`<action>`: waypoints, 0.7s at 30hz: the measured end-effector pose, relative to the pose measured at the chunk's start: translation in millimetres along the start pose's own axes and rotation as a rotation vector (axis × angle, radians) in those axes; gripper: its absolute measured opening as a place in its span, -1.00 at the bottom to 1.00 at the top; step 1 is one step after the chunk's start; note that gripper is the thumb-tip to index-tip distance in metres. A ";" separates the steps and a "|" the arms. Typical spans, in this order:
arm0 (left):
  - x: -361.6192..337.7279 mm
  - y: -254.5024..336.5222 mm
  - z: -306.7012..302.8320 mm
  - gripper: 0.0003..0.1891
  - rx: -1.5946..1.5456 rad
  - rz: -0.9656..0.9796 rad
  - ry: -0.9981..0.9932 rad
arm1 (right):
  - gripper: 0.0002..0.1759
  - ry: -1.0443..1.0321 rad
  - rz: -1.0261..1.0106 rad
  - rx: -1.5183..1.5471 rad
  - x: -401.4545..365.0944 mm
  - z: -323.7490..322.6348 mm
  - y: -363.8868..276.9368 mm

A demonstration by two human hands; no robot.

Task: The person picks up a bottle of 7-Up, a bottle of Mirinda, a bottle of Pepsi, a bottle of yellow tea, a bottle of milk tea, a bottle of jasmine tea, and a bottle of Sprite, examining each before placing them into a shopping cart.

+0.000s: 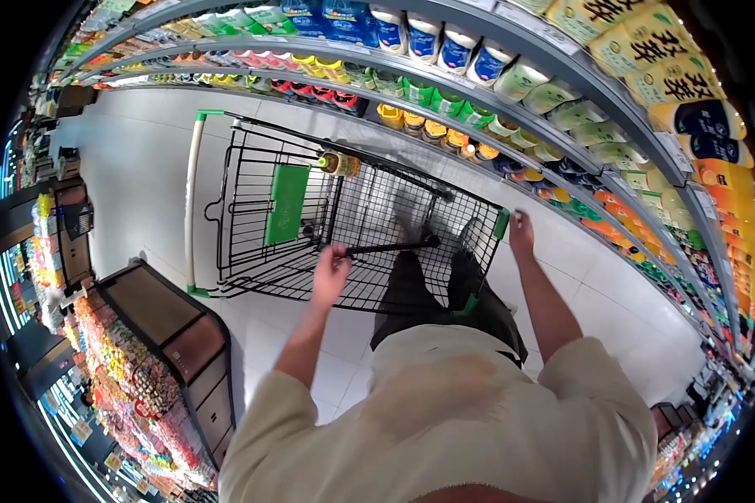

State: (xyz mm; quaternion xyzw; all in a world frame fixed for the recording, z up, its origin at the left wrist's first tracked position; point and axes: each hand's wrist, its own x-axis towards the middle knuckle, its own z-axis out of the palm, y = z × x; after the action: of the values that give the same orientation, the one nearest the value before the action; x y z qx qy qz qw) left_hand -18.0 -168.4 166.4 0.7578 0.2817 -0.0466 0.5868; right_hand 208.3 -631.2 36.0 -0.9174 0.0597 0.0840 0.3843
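Note:
My left hand (333, 267), its fingers curled in with nothing seen in them, hovers over the near side of a black wire shopping cart (310, 289). A dark bar of the cart's frame runs rightward from beside those fingers. My right hand (521, 228) is loosely closed just outside the cart's right end, close to a green corner piece (501, 224). Inside the cart, toward the far side, is a bottle (340, 164) with a green cap and a printed label. A green panel (286, 204) hangs in the left part, near the pale handle bar (192, 193).
Shelves (445, 80) of bottles and packs curve along the far side and right. A brown display stand (155, 306) stands at left, beside a heap of colourful packaged goods (134, 369). Pale tiled floor (134, 184) extends around the cart, and my legs (407, 289) are against its near side.

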 end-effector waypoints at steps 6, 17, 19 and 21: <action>206.4 -66.3 -47.1 -0.30 0.602 -0.031 0.018 | -0.46 -0.283 0.238 -0.209 -152.9 -9.3 -33.1; 360.6 -72.1 -65.1 -0.41 0.693 -0.211 0.026 | -0.60 -0.525 0.336 -0.153 -186.0 50.8 -42.8; 360.2 -73.6 -63.8 -0.47 0.627 -0.188 -0.001 | -0.59 -0.543 0.347 -0.179 -183.9 50.5 -49.6; 350.8 -82.0 -52.0 -0.50 0.762 -0.108 -0.005 | -0.58 -0.532 0.340 -0.171 -182.1 47.1 -62.7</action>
State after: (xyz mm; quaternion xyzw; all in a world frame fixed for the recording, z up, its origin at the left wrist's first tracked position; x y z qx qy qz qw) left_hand 222.5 22.2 -29.2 0.9055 0.2822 -0.1808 0.2604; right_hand 35.9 -545.6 83.6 -0.8693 0.1023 0.3883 0.2883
